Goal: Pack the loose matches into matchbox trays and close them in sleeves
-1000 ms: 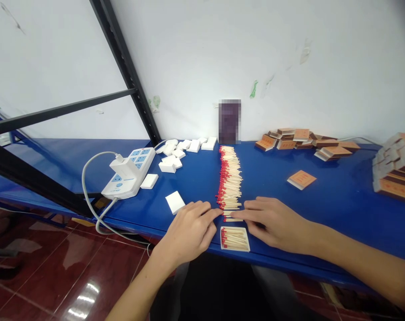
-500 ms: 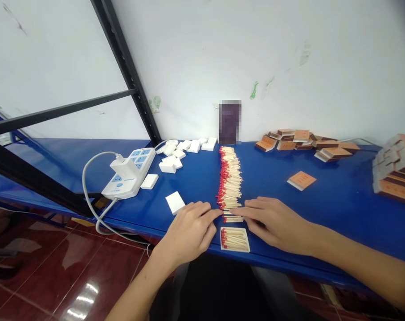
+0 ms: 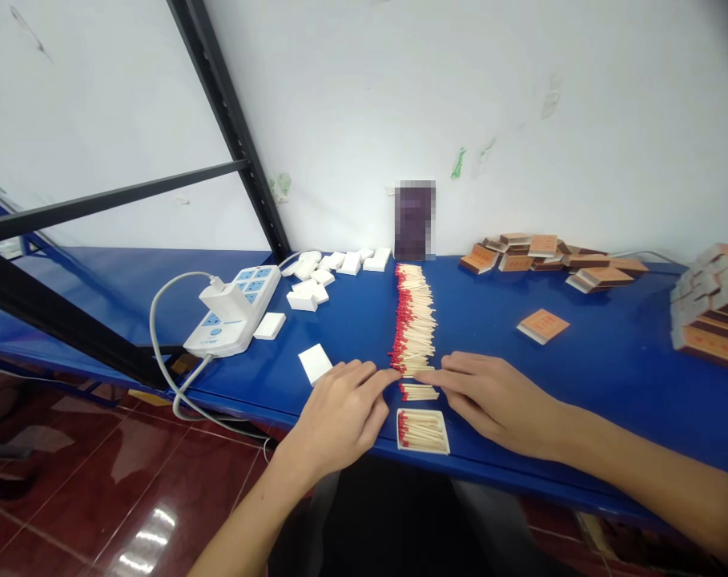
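Note:
A long row of red-headed matches (image 3: 415,320) lies on the blue shelf, heads to the left. My left hand (image 3: 347,409) has its index finger stretched to the match heads at the row's near end, with its other fingers bent. From the other side, my right hand (image 3: 489,393) points its index finger at the stick ends there. Neither hand grips anything. A small separate group of matches (image 3: 420,392) lies just in front of the fingertips. Nearer the edge sits a white matchbox tray (image 3: 447,437) filled with matches. A white tray piece (image 3: 314,363) lies beside my left hand.
Several white trays (image 3: 350,263) lie at the back left, near a power strip (image 3: 235,332) with a cable. Orange matchbox sleeves (image 3: 544,244) are heaped at the back right, one sleeve (image 3: 544,325) apart. Stacked matchboxes (image 3: 715,304) stand far right. A black post (image 3: 231,120) rises at left.
Both index fingertips have moved slightly away from me toward the main row. A gap now separates the small front group of matches from that row.

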`<state>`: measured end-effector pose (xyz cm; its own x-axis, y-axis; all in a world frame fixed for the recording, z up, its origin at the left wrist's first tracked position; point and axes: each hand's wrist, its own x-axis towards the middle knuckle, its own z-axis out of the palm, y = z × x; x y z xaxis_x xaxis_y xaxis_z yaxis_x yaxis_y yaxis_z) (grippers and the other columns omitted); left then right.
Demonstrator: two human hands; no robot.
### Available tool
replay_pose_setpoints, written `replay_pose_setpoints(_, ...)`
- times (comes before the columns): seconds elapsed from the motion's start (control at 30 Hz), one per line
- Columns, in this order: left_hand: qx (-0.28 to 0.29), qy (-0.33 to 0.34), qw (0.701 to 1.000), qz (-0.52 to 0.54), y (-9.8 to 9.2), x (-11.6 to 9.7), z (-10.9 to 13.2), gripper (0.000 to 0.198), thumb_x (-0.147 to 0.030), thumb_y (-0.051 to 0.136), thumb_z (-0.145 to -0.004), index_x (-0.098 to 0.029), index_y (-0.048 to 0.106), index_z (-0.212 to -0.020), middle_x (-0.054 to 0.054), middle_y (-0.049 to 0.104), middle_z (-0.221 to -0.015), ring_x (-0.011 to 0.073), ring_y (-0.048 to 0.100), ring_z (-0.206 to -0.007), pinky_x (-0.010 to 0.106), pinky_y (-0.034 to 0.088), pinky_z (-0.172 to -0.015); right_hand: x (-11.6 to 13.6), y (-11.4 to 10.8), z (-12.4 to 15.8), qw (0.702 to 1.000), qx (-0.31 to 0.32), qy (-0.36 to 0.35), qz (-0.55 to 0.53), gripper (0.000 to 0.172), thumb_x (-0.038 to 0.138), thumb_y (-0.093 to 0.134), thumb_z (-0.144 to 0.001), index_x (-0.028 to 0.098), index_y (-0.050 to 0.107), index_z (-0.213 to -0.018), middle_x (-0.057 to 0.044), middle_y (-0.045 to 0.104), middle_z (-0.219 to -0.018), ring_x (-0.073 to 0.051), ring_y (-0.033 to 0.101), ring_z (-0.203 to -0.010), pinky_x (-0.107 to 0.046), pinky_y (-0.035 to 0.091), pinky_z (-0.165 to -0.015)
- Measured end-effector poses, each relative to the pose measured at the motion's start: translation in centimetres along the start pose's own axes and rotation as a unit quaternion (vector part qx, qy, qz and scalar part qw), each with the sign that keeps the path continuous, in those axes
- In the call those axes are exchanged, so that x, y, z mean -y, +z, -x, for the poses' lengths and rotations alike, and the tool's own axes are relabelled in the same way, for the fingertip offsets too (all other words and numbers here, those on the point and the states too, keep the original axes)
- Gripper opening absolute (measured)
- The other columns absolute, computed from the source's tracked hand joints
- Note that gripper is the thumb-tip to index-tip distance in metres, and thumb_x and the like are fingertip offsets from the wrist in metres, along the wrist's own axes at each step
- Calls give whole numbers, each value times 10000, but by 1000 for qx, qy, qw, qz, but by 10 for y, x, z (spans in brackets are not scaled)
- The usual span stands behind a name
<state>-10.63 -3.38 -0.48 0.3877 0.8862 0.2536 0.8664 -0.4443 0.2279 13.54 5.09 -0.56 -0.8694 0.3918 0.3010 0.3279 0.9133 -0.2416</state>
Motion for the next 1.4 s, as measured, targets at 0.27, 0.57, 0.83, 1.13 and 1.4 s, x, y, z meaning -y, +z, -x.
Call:
replay_pose_setpoints(0.27, 3, -15, 1000, -5, 0, -1, -1, 382, -164, 378, -986, -177, 626, -1276, 72, 668, -991, 227, 611, -866, 408, 518, -827, -1, 2, 0, 1000, 17, 19, 4, 371, 156, 399, -1005, 181, 637, -1288, -102, 676, -983, -229, 636, -875, -352, 523, -726)
replay_pose_setpoints(0.57, 7, -15, 1000, -6, 1, 1, -1, 386, -169, 380, -992, -179, 620, -1295, 74, 664, -998, 226, 624, -881, 406, 524, -840, -1, 2, 0, 999, 23, 27, -3, 368, 168, 413, -1003, 189, 639, -1293, -100, 679, -988, -232, 640, -881, -367, 532, -758)
replay_pose_setpoints(0.83, 11, -6, 1000, 1, 0, 1, -1, 379, -155, 388, -981, -183, 628, -1273, 60, 657, -961, 232, 612, -851, 406, 513, -813, 0, 0, -1, 999, 24, 26, -12, 354, 169, 393, -1013, 177, 652, -1254, -103, 684, -984, -244, 645, -877, -392, 532, -763)
replay_pose_setpoints(1.13, 3, -15, 1000, 13, 0, 0, 0, 377, -165, 389, -992, -180, 577, -1319, 72, 679, -1063, 245, 632, -928, 426, 511, -867, 1, -1, -1, 999, 13, 35, -34, 355, 164, 382, -1013, 170, 645, -1251, -96, 707, -992, -239, 664, -903, -400, 543, -807)
replay_pose_setpoints(1.4, 7, -24, 1000, 7, 2, 1, 0, 377, -183, 388, -1000, -177, 600, -1311, 76, 686, -1078, 248, 640, -944, 435, 521, -885, -1, 2, -1, 999, 24, 41, -23, 381, 183, 356, -1020, 165, 643, -1270, -105, 696, -1004, -256, 661, -925, -445, 546, -854)
